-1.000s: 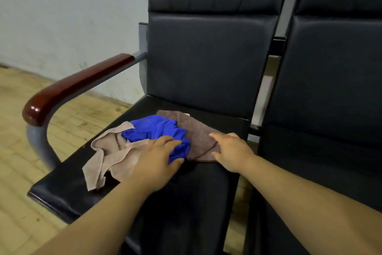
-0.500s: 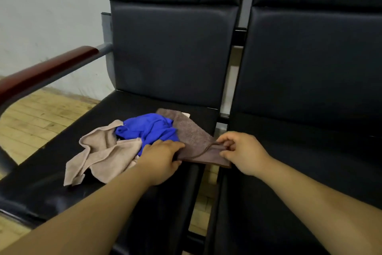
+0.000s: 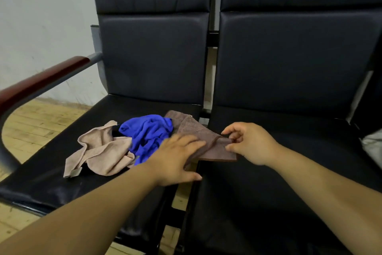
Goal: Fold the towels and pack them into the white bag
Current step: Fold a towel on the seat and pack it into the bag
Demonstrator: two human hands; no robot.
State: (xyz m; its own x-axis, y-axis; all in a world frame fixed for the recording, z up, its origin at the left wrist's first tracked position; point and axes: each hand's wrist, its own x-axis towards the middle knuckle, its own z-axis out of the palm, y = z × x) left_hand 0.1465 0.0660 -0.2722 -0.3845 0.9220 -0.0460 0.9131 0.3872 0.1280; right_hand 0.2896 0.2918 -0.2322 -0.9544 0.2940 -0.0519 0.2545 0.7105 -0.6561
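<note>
Three towels, two black seats, one armrest (image 3: 41, 81): beige towel (image 3: 101, 151) and blue towel (image 3: 148, 132) heaped on the left seat (image 3: 62, 182), brown towel (image 3: 194, 130) bridging the gap onto the right seat (image 3: 268, 192), left hand (image 3: 175, 157) flat upon it, grip released, right hand (image 3: 250, 143) pinching its right edge.

Before me: brown towel (image 3: 195, 128), napped matt cloth; blue towel (image 3: 147, 132), smoother cloth; beige towel (image 3: 103, 149), soft cloth; seat (image 3: 47, 174), glossy black leather-look; armrest (image 3: 41, 78), polished wood.
</note>
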